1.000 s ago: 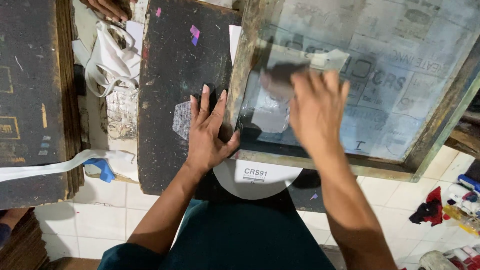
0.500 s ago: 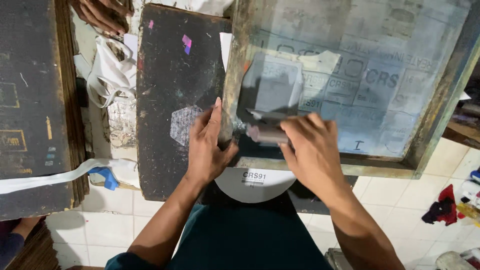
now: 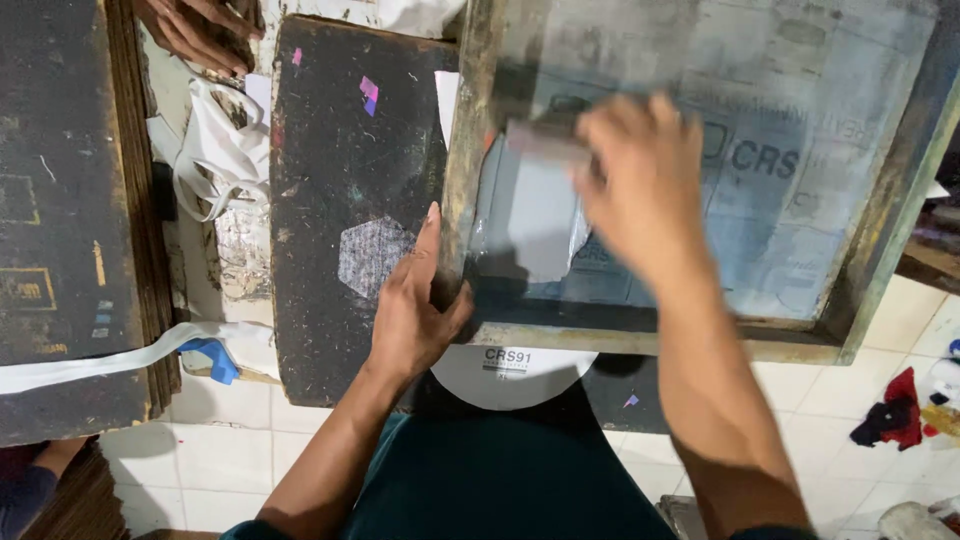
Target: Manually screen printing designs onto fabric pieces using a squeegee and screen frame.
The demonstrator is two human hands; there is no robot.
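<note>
A wooden-framed printing screen (image 3: 850,290) lies flat over a dark board (image 3: 340,160). My left hand (image 3: 415,305) presses on the frame's near-left corner, fingers flat along the wood. My right hand (image 3: 640,185), blurred with motion, grips a squeegee (image 3: 545,140) on the mesh in the far-left part of the screen. A white round piece (image 3: 510,375) with a printed label sticks out from under the frame's near edge. A grey hexagon mark (image 3: 372,255) shows on the board beside my left hand.
Another person's hand (image 3: 195,35) rests at the top left by white cloth bags (image 3: 215,160). A second dark board (image 3: 60,220) lies at the left with a white strip (image 3: 100,362) across it. Coloured rags (image 3: 895,415) lie on the tiled floor at the right.
My right hand has pushed the squeegee away from me, from the near edge of the mesh toward the far side. My left hand stays on the frame corner.
</note>
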